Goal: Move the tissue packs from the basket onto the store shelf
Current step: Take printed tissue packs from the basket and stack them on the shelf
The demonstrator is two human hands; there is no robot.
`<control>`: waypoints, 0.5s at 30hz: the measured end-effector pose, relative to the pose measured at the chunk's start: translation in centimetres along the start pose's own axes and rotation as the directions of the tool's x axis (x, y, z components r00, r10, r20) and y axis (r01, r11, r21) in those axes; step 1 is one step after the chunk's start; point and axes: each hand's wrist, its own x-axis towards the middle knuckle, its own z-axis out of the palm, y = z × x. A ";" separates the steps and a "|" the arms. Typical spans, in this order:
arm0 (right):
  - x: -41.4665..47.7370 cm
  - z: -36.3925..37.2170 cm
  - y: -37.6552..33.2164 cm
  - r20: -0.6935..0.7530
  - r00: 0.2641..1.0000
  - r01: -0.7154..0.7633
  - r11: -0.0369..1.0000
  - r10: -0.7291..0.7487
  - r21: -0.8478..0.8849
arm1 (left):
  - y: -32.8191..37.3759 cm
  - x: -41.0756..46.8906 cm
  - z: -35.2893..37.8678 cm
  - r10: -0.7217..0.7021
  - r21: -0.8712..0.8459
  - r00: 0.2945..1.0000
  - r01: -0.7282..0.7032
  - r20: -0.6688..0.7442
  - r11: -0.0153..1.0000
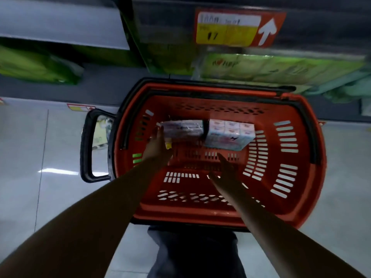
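Two in basket [200,216], far end: left tissue pack [183,128], right tissue pack [230,134] | left hand [158,144] straight-fingered against left pack's end, bracing to lift | right hand [227,169] spread, empty, reaching short | shelf [60,23] just beyond

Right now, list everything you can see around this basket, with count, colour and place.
basket: one, red, in front of the shelf
pull handle: one, black, basket's left end
tissue packs: two, pale, side by side in the basket
green packs: several, on the shelf
price tag: one, red and yellow, upper shelf edge
left hand: touching the left pack's end
right hand: open, above the basket floor
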 end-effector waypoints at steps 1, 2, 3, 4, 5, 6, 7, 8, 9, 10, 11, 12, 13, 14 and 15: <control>0.4 0.0 0.1 0.039 0.999 -0.024 1.000 0.025 -0.020 | 0.0 0.6 0.2 -0.027 0.024 0.999 0.027 0.022 0.999; 0.9 0.0 0.4 0.051 0.998 -0.026 0.999 0.028 -0.036 | -0.1 1.3 0.5 -0.026 0.066 1.000 0.025 0.017 0.997; 1.3 0.2 1.1 0.052 0.998 -0.034 0.998 0.036 -0.051 | 0.0 1.8 0.7 -0.018 0.095 1.000 0.016 0.023 0.995; 1.5 0.3 1.6 0.033 0.999 -0.040 0.998 0.042 -0.057 | -0.2 2.6 1.1 -0.006 0.105 1.000 0.003 0.029 0.994; 1.8 0.5 2.0 0.022 0.999 -0.044 0.995 0.046 -0.087 | -0.4 3.6 1.4 0.007 0.112 0.999 -0.011 0.040 0.994; 2.0 0.6 2.2 0.015 0.999 -0.041 0.994 0.043 -0.102 | -0.3 4.1 1.7 0.030 0.142 0.998 -0.037 0.049 0.989; 2.4 0.5 2.6 0.015 0.999 -0.035 0.995 0.037 -0.098 | -0.2 4.6 1.9 0.035 0.188 0.998 -0.044 0.054 0.981; 2.9 0.3 2.9 0.005 1.000 -0.016 0.995 0.016 -0.097 | 0.0 5.1 2.3 0.018 0.240 0.998 -0.031 0.055 0.970; 3.4 0.0 2.8 -0.001 1.000 -0.016 0.997 0.015 -0.077 | 0.2 5.6 2.6 0.005 0.282 0.999 -0.017 0.042 0.959; 3.9 -0.2 2.6 0.010 0.999 -0.034 0.998 0.034 -0.057 | 0.5 5.8 2.8 -0.008 0.313 1.000 0.002 0.017 0.950; 4.4 -0.3 2.6 0.027 0.999 -0.039 0.999 0.040 -0.037 | 0.8 5.9 3.0 -0.024 0.308 1.000 0.028 -0.014 0.951; 4.9 -0.3 2.6 0.033 0.999 -0.040 0.999 0.041 -0.032 | 0.9 6.0 3.1 -0.039 0.287 0.998 0.052 -0.050 0.957; 5.3 -0.3 2.6 0.028 0.999 -0.045 0.999 0.045 -0.016 | 0.9 6.0 3.2 -0.053 0.258 0.996 0.069 -0.068 0.964; 5.5 -0.4 2.2 0.025 0.998 -0.054 0.998 0.055 -0.008 | 0.8 6.1 3.6 -0.038 0.288 0.996 0.059 -0.080 0.956; 5.6 -0.5 2.0 0.021 0.998 -0.061 0.998 0.061 0.019 | 0.6 6.0 3.8 -0.044 0.280 0.995 0.068 -0.091 0.957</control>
